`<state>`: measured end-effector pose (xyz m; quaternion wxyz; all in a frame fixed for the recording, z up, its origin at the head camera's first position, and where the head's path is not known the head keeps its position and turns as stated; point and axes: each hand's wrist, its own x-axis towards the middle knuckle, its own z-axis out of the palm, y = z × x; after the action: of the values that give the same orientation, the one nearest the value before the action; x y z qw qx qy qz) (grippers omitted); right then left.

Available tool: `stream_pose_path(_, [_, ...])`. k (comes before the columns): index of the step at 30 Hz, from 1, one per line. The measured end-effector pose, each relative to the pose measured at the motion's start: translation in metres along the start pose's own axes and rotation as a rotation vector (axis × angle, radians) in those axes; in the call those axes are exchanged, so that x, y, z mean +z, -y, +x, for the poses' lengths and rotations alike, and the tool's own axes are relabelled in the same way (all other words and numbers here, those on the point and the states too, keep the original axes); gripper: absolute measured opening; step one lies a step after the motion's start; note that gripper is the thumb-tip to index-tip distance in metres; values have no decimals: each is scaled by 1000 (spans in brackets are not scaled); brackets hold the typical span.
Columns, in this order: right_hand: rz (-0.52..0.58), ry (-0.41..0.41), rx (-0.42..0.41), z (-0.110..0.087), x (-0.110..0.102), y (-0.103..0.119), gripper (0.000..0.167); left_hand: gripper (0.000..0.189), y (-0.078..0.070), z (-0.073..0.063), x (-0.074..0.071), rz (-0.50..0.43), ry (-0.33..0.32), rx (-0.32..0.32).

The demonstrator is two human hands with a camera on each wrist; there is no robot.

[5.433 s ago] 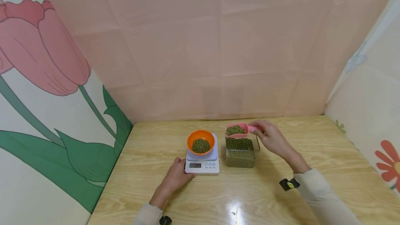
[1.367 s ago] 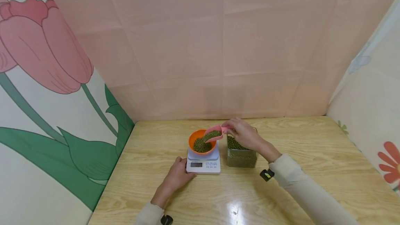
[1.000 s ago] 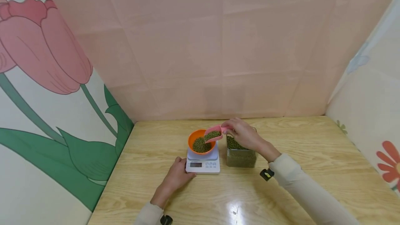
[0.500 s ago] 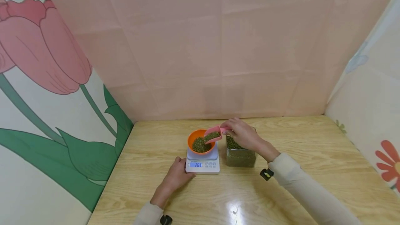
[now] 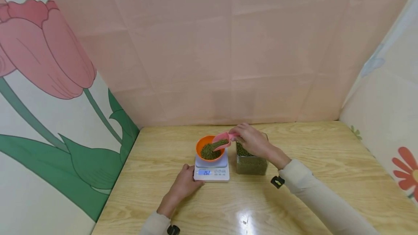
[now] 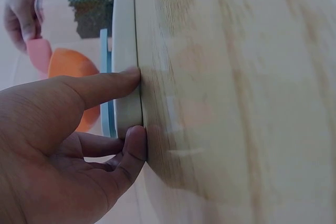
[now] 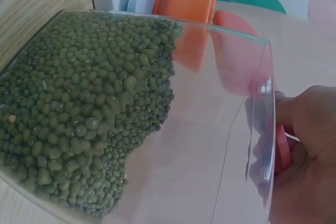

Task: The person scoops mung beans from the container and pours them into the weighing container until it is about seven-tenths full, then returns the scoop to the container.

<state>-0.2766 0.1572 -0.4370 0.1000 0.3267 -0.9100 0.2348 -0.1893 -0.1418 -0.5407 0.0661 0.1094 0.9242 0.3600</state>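
My right hand point(image 5: 253, 141) pinches the handle of a pink scoop point(image 5: 221, 136) holding green mung beans. The scoop tips toward an orange bowl point(image 5: 202, 144), its lip over the right side of the bowl, where a heap of mung beans point(image 5: 209, 152) lies. Under the bowl is a white kitchen scale point(image 5: 213, 178), its lit display reading about 262. My left hand point(image 5: 183, 184) grips the scale's front left corner; in the left wrist view the thumb point(image 6: 113, 85) and fingers point(image 6: 135, 148) hold its edge. The right wrist view shows the right hand point(image 7: 310, 150) behind a clear container's wall.
Right of the scale stands the clear rectangular container point(image 5: 251, 168) of mung beans, partly under my right forearm. The wooden table point(image 5: 156, 151) meets a pink back wall point(image 5: 183, 82), with painted side walls left and right.
The scoop of beans has moved left from above the container to the bowl and tilted down. The scale's display, dark a second ago, has lit, going from about 261 to 262. The left hand stays put.
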Motion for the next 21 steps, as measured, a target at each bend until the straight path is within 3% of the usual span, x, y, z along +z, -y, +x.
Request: stream_pose_path(21, [-45, -4, -61, 0, 1, 3, 21, 53, 0, 1, 0, -5, 3, -1])
